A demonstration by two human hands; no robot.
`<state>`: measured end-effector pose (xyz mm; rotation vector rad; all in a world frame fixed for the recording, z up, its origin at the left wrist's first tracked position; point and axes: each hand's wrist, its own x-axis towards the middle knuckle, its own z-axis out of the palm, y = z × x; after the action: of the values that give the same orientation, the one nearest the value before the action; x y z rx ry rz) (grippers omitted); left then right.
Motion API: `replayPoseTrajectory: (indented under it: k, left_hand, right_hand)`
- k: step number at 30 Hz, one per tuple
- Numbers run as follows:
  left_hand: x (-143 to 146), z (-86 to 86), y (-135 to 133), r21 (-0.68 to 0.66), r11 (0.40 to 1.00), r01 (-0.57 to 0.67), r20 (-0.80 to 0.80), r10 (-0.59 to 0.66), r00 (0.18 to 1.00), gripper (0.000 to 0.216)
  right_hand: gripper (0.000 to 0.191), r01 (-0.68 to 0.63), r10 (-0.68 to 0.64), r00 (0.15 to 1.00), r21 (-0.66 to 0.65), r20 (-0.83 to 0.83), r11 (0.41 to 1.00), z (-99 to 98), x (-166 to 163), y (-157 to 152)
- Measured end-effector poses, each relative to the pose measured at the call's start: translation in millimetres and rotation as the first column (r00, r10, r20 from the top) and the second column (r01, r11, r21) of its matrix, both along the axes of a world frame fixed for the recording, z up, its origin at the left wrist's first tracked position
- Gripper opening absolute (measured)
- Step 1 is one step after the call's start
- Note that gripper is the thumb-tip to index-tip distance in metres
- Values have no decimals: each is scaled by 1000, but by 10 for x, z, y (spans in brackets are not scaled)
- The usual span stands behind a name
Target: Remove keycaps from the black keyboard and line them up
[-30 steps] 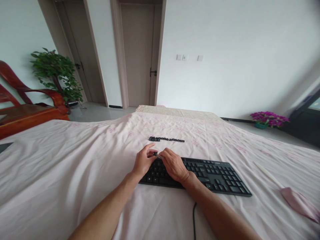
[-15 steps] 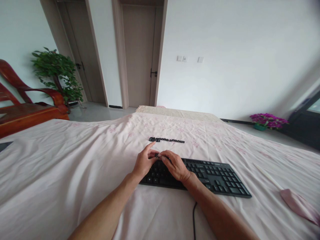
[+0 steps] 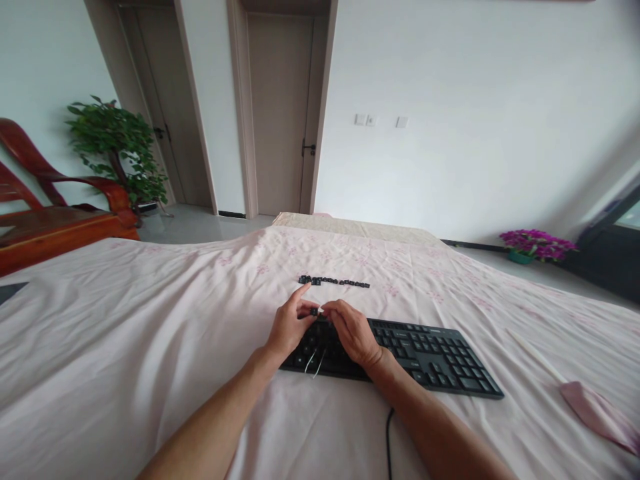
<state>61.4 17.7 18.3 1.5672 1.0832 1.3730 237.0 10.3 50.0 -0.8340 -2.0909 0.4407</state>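
A black keyboard [image 3: 430, 357] lies on the pink sheet in front of me. Both my hands hover over its left end. My left hand [image 3: 289, 325] pinches a small black keycap [image 3: 313, 311] between thumb and fingers. My right hand [image 3: 353, 331] is closed beside it, fingertips touching the same keycap. Thin wire prongs [image 3: 315, 361] hang down below my hands, likely a key puller. A row of several removed black keycaps [image 3: 334, 281] lies on the sheet just beyond my hands.
The pink floral sheet [image 3: 150, 320] covers the whole surface. A pink brush-like tool [image 3: 585, 397] lies at the right. The keyboard cable [image 3: 388, 433] runs toward me. A wooden chair [image 3: 55, 213], a potted plant [image 3: 120, 150] and purple flowers [image 3: 535, 241] stand around the room.
My hands have lifted slightly off the keyboard with the keycap between them. The thin wire prongs now show hanging below my hands.
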Motion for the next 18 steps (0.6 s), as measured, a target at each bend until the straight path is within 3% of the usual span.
replayPoseTrajectory:
  k: [2, 8, 18]
  left_hand:
    - [8, 17, -13, 12, 1000, 12, -9, -11, 1000, 71]
    - [24, 58, -50, 41, 997, 70, -40, -68, 997, 80]
    - [46, 63, -56, 48, 992, 115, -98, -110, 989, 81]
  right_hand:
    - [27, 81, -82, 996, 28, 22, 996, -30, -22, 22]
    - [20, 118, -139, 979, 144, 147, 983, -146, -45, 80]
    - [11, 135, -142, 988, 95, 65, 986, -135, -42, 88]
